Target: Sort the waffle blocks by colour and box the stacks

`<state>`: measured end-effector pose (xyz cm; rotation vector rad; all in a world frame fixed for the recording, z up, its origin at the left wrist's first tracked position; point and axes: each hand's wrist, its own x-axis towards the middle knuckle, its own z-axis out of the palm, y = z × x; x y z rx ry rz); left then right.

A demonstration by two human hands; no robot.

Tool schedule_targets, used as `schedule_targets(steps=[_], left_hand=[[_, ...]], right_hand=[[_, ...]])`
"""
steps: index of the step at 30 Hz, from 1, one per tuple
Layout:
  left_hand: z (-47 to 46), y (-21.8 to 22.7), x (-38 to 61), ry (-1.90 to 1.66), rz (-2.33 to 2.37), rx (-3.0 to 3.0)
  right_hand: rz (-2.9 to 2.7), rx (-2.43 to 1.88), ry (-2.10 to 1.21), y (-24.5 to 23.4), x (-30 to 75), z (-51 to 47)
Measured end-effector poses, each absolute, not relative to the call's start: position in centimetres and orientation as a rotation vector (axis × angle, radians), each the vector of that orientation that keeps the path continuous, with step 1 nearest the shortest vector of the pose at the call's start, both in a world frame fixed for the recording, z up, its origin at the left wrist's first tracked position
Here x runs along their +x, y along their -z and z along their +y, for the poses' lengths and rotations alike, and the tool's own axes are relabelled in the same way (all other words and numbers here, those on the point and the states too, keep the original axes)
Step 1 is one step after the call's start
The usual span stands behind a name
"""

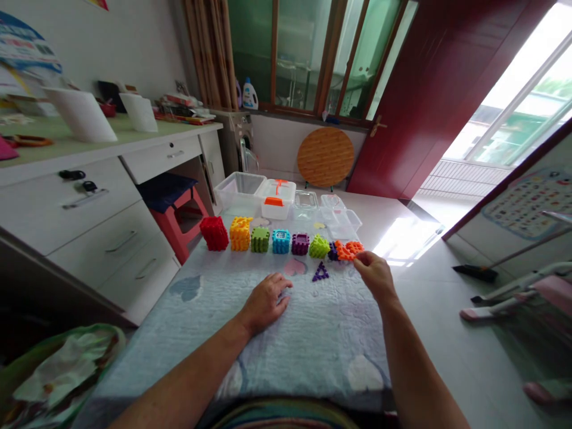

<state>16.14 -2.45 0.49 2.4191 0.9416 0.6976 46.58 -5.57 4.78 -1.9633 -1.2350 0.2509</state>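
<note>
A row of plastic puzzle cubes stands on a pale blue blanket (286, 333): red (214, 233), yellow (240, 233), green (260, 239), blue (281, 241), purple (300, 243) and lime (319, 246). At the row's right end lie flat orange pieces (348, 249) with a dark purple piece (332, 252) beside them. My right hand (375, 275) pinches the edge of the orange pieces. My left hand (267, 301) lies flat on the blanket, fingers spread, holding nothing. A purple triangle piece (320, 273) lies between my hands.
Clear plastic boxes (241, 190) and a white case with orange latches (277, 199) sit behind the cubes. A white desk with drawers (89, 208) and a red stool (183, 223) stand at left. A red door (438, 95) is at right, with a broom (482, 273) on the floor.
</note>
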Motion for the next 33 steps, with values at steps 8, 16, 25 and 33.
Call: schedule_targets(steps=[8,16,25,33], left_hand=[[-2.4,-0.5,16.1,-0.691,0.950,2.414],[-2.4,-0.5,16.1,-0.685,0.937,2.407],[-2.4,-0.5,16.1,-0.674,0.941,2.396],[-2.3,-0.5,16.0,-0.755,0.944,2.317]], right_hand=[[-0.972,-2.228,0.004,-4.9,50.2,-2.3],[-0.927,-2.264,0.023,-3.0,50.5,-2.0],[-1.142,-1.981,0.017,-5.1,45.6,-4.5],[-1.600,-1.815,-0.090,-1.0,39.8,-4.8]])
